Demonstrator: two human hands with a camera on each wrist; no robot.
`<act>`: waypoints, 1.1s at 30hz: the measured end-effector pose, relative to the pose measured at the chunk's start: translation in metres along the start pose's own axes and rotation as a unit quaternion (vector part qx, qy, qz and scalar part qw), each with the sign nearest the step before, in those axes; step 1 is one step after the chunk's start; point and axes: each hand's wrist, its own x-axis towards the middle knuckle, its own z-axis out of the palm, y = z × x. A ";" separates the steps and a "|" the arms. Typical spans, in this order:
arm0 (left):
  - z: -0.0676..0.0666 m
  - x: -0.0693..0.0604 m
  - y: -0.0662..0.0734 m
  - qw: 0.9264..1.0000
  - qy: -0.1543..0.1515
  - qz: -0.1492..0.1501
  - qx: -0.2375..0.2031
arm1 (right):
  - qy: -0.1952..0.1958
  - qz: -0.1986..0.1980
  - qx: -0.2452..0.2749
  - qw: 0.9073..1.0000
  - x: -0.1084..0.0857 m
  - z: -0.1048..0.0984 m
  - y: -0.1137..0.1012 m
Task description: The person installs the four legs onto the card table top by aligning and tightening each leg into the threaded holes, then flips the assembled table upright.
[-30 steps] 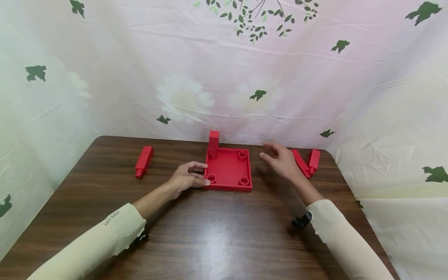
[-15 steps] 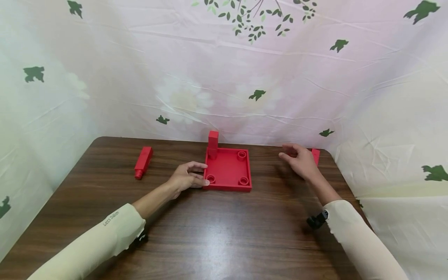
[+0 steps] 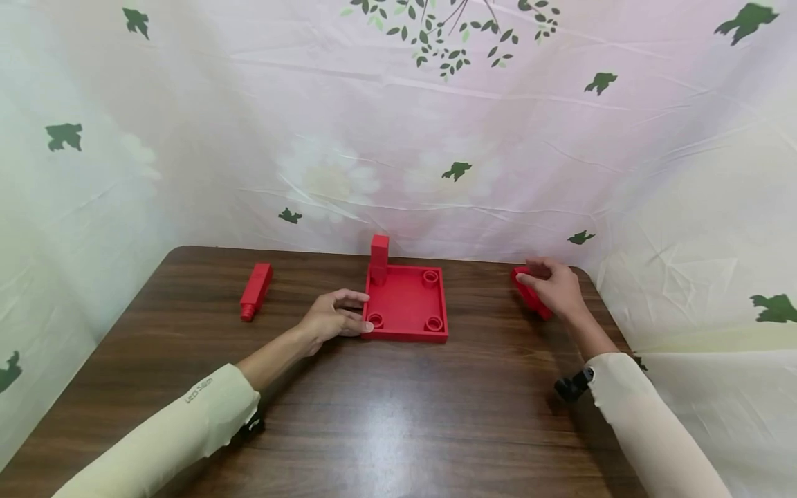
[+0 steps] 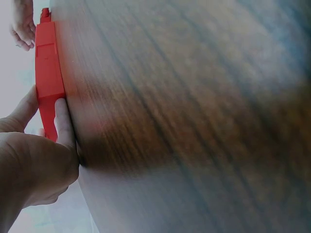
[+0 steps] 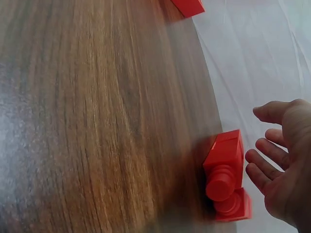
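Observation:
At the left edge of a square red tray (image 3: 405,337), my left hand (image 3: 330,321) grips it, thumb by the near corner, also visible in the left wrist view (image 4: 41,160). One red leg (image 3: 379,256) stands upright in the tray's far left corner; round sockets show in the other corners. Over two red legs on the right, my right hand (image 3: 557,287) hovers with its fingers parted and nothing held. The right wrist view shows those legs side by side, one (image 5: 226,150) in front of the other (image 5: 241,211), beside the hand (image 5: 291,160).
Another red leg (image 3: 255,292) lies on the brown wooden table (image 3: 373,429), left of the tray. A patterned cloth (image 3: 386,138) hangs behind the table and at both sides. A dark wrist device (image 3: 573,385) is at the right sleeve.
My right hand has moved rightward from beside the tray to above the legs on the right, covering part of them. My left hand has kept its place on the tray.

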 end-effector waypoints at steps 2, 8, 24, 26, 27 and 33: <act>0.000 0.000 0.000 1.000 -0.001 -0.001 -0.005 | 0.001 0.009 0.004 1.000 0.002 0.002 0.002; 0.001 -0.001 0.000 1.000 0.002 -0.001 -0.005 | 0.002 0.034 0.008 0.999 0.009 0.009 0.003; -0.001 0.001 -0.002 1.000 -0.001 -0.001 -0.007 | -0.093 0.033 -0.015 0.995 0.023 0.025 -0.004; -0.001 0.001 -0.002 1.000 0.000 -0.001 -0.004 | -0.100 0.032 -0.024 0.994 0.024 0.026 -0.005; -0.001 0.002 -0.001 1.000 0.000 -0.001 -0.004 | -0.102 0.033 -0.027 0.994 0.024 0.027 -0.006; -0.001 0.001 -0.001 1.000 -0.004 -0.003 -0.007 | -0.111 0.027 -0.047 0.992 0.024 0.032 -0.008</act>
